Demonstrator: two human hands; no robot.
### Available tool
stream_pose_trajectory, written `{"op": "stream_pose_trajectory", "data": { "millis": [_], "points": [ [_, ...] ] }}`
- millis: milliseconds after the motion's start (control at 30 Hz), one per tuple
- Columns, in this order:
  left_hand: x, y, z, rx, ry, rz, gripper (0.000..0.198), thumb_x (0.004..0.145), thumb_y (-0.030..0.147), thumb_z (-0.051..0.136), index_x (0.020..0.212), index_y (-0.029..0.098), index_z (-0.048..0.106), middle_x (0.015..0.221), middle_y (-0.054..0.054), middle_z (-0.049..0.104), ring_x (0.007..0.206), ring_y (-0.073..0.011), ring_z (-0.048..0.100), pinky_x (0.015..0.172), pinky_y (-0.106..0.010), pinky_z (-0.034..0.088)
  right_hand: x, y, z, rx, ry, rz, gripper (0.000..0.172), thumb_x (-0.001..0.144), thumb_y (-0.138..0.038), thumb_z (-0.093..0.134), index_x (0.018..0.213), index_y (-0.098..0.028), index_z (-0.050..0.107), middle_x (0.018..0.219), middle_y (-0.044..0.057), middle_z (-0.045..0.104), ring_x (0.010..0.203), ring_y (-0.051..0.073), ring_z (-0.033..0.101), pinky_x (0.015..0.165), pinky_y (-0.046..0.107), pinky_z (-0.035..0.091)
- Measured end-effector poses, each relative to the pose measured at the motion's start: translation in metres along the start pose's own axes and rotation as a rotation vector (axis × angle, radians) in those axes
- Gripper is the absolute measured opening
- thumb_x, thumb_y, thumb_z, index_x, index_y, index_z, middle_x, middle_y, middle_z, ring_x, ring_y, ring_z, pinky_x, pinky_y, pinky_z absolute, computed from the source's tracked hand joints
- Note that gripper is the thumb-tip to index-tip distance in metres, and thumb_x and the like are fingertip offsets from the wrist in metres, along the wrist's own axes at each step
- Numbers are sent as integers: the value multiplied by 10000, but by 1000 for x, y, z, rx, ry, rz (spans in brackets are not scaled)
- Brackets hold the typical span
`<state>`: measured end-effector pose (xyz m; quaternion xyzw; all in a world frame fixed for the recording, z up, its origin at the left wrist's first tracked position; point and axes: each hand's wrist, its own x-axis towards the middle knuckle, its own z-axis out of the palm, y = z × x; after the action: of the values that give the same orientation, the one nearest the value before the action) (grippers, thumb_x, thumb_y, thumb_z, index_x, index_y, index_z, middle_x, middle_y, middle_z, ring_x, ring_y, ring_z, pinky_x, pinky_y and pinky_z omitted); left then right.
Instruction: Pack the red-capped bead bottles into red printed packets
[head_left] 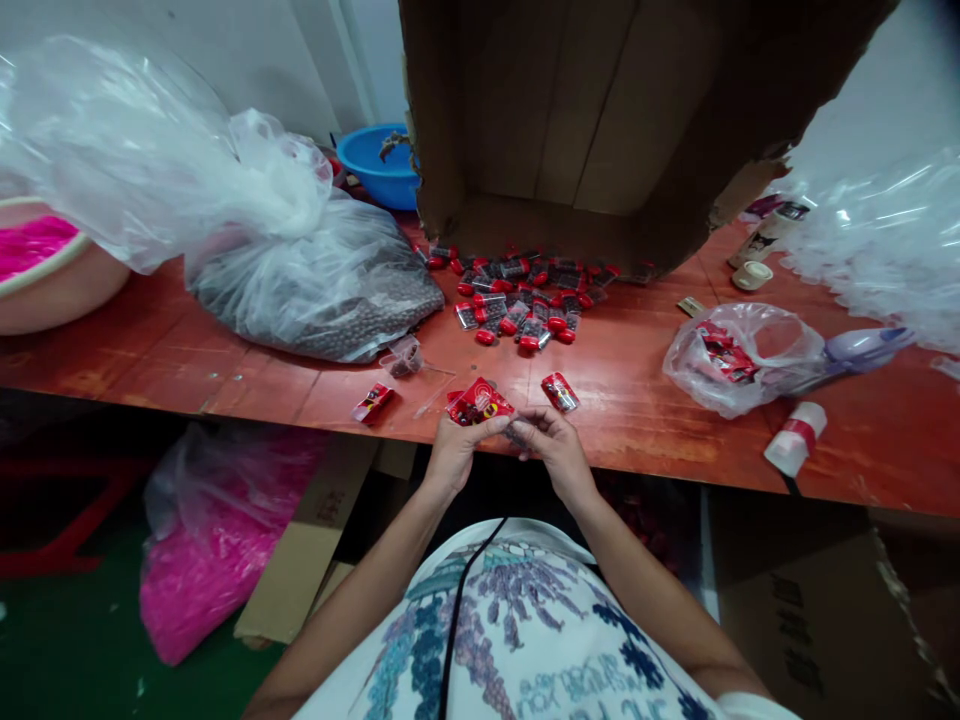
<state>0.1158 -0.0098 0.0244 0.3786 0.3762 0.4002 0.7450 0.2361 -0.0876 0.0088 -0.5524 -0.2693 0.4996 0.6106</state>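
Both my hands meet at the table's front edge. My left hand (455,452) is closed, its thumb pressed near a red printed packet (480,402) that stands up behind the fingers. My right hand (553,442) pinches a small clear piece with dark contents (517,432) against the packet's lower right corner; its exact kind is partly hidden by my fingers. A red printed packet (373,403) lies to the left, and a small red-labelled pack (560,392) lies just right of my hands. Farther back is a pile of small clear containers with red caps (525,300).
A large cardboard box (570,110) opens toward me behind the pile. At left sits a clear bag of dark beads (322,280), with a blue basin (379,165) beyond. A plastic bag (742,355) with red packets and a white roll (795,440) lie at right.
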Motion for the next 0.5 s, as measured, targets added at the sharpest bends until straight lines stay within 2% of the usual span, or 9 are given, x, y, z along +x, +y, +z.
{"op": "stream_pose_trajectory", "data": {
  "millis": [167, 333, 400, 500],
  "points": [
    [1, -2, 1, -39, 18, 24, 268, 563, 140, 801, 813, 134, 703, 761, -17, 710, 700, -142, 645, 749, -268, 500, -2, 4, -2, 22, -64, -80, 401, 695, -293, 734, 1082, -243, 641, 1053, 24, 630, 919, 173, 606, 766, 287, 523],
    [-3, -11, 5, 3, -67, -103, 236, 589, 172, 793, 804, 115, 714, 782, -64, 724, 722, -185, 663, 731, -298, 514, 2, 12, -4, 57, -34, -109, 567, 702, -283, 728, 1236, -331, 545, 1108, 10, 548, 824, 140, 607, 747, 309, 537],
    [-3, -14, 6, 4, -49, -112, 226, 588, 177, 796, 789, 113, 715, 762, -61, 721, 698, -176, 659, 701, -278, 514, 6, 12, -9, -55, -59, -167, 515, 717, -269, 713, 1210, -330, 578, 1136, 17, 520, 858, 143, 597, 757, 297, 528],
    [-3, -16, 7, -18, -32, -124, 211, 583, 166, 802, 764, 117, 707, 726, -37, 707, 662, -145, 646, 662, -238, 509, 10, 11, -13, -230, -58, -247, 356, 729, -249, 698, 1083, -285, 675, 1014, 21, 545, 824, 139, 579, 736, 269, 513]
  ]
}}
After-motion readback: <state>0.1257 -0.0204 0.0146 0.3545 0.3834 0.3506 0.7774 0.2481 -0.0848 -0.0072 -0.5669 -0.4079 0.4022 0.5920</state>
